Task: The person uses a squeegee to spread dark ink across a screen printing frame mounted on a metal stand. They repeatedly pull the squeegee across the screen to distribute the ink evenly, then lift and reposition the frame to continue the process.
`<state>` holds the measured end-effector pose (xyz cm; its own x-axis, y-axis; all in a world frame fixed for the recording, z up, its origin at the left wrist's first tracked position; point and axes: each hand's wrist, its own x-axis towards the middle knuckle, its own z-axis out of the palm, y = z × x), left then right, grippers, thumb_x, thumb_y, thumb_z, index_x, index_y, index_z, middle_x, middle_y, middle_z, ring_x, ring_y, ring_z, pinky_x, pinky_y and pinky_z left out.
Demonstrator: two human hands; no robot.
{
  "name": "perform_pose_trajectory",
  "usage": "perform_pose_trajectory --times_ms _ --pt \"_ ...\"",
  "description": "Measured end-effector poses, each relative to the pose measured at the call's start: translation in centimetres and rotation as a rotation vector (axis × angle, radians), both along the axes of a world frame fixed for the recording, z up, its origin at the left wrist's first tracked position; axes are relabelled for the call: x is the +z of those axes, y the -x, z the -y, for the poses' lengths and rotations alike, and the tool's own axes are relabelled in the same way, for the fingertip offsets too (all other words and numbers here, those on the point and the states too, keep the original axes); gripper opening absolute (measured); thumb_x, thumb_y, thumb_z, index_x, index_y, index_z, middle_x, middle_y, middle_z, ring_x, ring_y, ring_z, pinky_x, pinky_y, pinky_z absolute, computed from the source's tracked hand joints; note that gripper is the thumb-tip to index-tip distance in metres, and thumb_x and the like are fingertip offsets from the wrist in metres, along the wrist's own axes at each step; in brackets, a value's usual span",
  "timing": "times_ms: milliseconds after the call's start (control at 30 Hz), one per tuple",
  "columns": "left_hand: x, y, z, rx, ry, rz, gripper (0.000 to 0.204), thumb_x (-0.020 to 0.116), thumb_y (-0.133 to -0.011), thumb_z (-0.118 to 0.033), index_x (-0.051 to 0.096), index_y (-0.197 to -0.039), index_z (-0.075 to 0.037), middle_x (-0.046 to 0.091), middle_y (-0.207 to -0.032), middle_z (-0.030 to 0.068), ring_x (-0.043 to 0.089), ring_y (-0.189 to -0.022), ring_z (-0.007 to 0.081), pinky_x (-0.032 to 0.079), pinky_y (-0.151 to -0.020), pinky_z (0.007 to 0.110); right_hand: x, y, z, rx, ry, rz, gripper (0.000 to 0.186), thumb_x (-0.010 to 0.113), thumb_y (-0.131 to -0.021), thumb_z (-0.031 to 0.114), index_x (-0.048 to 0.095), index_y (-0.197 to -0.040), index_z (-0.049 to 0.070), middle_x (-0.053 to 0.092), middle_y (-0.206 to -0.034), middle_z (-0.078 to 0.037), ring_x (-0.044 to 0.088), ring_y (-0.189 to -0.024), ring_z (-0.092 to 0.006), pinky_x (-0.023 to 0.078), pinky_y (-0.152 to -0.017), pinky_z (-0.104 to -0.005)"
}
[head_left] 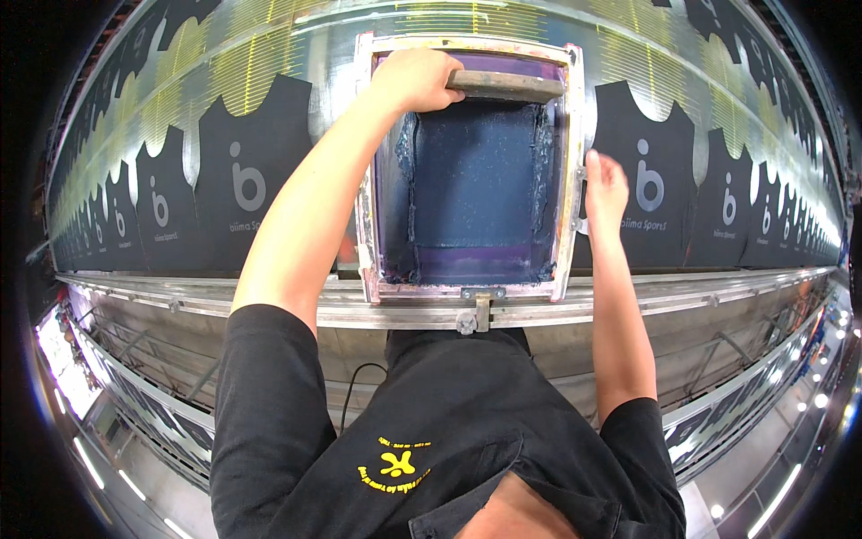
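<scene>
A screen printing frame [575, 108] with pale, ink-stained edges lies in front of me over the long table. Dark blue ink coats its mesh [476, 180], thicker along both sides. At the frame's far end is a squeegee [516, 85] with a worn wooden handle. My left hand [417, 79] is closed round the left end of that handle. My right hand [608, 189], slightly blurred, is at the frame's right edge with its fingers curled against it. The frame partly hides the contact there.
Black cut garment panels [256, 166] with grey prints lie in a row along the table to both sides, among yellow marks. A metal rail [332, 301] runs along the near edge, and a bracket [482, 310] joins the frame to it. A cable [348, 395] hangs beside me.
</scene>
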<state>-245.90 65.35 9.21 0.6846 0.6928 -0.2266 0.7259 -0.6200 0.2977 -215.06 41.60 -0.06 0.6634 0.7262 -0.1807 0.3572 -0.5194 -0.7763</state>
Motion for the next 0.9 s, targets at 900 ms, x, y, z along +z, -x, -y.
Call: perform_pose_trajectory --times_ms 900 --pt "-1.2 6.8 37.4 0.185 -0.039 0.083 0.071 0.083 -0.071 -0.005 0.066 -0.14 -0.002 0.07 -0.142 0.0168 0.067 -0.132 0.034 0.055 -0.113 0.044 8.2 11.0 17.7 1.004 -0.146 0.451 0.059 0.091 -0.062 0.008 0.07 -0.117 0.007 0.07 -0.115 -0.008 0.065 -0.108 -0.0299 0.052 -0.095 -0.0436"
